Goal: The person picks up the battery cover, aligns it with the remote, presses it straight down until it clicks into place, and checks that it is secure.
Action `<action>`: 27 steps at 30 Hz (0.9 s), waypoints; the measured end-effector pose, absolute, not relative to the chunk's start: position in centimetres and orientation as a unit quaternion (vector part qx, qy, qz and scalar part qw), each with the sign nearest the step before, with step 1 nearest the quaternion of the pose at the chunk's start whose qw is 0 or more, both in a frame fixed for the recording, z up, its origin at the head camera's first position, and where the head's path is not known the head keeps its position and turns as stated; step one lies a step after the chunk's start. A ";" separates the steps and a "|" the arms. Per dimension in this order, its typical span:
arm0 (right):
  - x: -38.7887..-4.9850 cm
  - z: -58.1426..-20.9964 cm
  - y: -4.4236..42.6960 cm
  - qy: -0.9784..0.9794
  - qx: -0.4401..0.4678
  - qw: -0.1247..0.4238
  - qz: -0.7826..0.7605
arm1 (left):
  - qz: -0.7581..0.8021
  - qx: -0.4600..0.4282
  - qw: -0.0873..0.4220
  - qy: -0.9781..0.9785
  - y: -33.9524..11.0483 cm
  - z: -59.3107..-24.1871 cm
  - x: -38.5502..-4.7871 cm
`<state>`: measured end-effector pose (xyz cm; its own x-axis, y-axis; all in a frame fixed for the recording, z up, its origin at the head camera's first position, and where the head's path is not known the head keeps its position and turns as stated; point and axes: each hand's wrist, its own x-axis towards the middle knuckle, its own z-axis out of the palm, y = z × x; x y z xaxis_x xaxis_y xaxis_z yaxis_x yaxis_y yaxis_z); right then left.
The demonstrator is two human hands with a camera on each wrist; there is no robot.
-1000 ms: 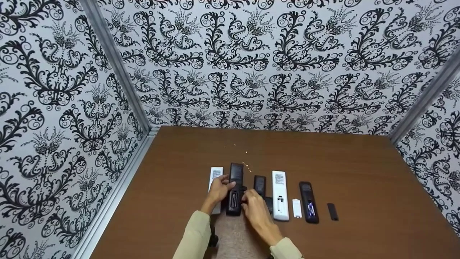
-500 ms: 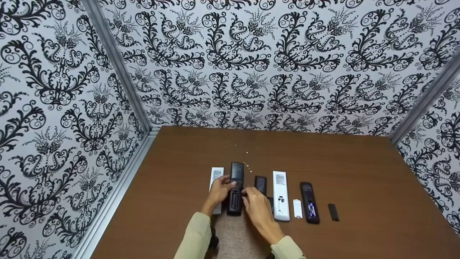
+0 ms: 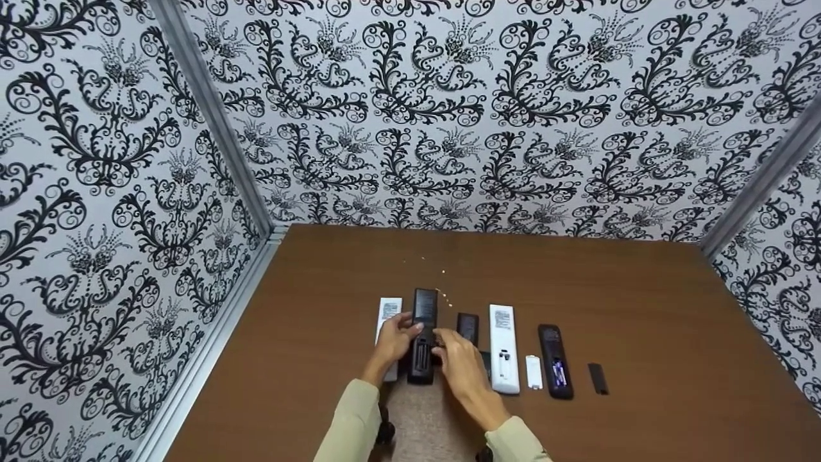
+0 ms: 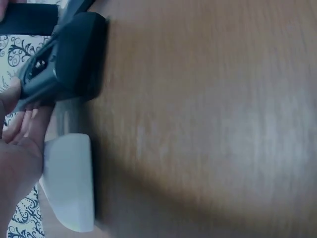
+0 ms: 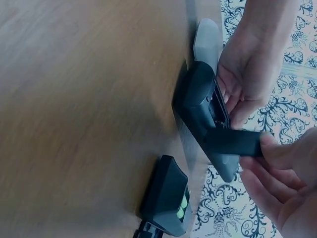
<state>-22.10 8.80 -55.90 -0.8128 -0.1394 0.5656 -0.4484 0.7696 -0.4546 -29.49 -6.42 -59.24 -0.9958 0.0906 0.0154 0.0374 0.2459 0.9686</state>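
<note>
Right hand (image 3: 462,366) has moved slightly farther up along the black remote control (image 3: 425,340) since half a second ago; left hand (image 3: 390,343) about where it was. Nearest: pale sleeves (image 3: 349,417) on both forearms, entering from the bottom edge. Right hand pinches a black battery cover (image 5: 237,143) between thumb and fingers, across the back of the remote; blurred, contact unclear. Left hand grips the remote itself, thumb at its upper face, fingers along its left side. Remote is back-up between the hands, long battery compartment (image 5: 218,111) uncovered at the near end. On the brown worktop (image 3: 321,276), rightward: white remote (image 3: 504,343), also uncovered; white cover (image 3: 533,372) just beside it; slim black remote (image 3: 551,346) with blue-purple batteries (image 3: 560,373); loose dark cover (image 3: 598,378) at far right. Left white remote (image 3: 387,309) partly behind the left hand. Slightly farther off, small black remote (image 3: 467,326), partly hidden by the right hand; yellow-green batteries (image 5: 183,206) show in the right-wrist view. Pale specks (image 3: 450,305) past the held remote. Farthest: white wall panels (image 3: 423,128) with black scrollwork.
</note>
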 end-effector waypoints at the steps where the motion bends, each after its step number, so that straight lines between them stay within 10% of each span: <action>1: -22.1 -55.8 8.8 -0.904 0.164 0.250 0.306 | 0.613 0.040 0.023 0.789 -6.4 -59.2 -29.5; 27: -24.6 -57.3 7.8 -0.873 0.160 0.181 0.424 | 0.612 0.040 0.040 0.789 -7.0 -59.3 -29.7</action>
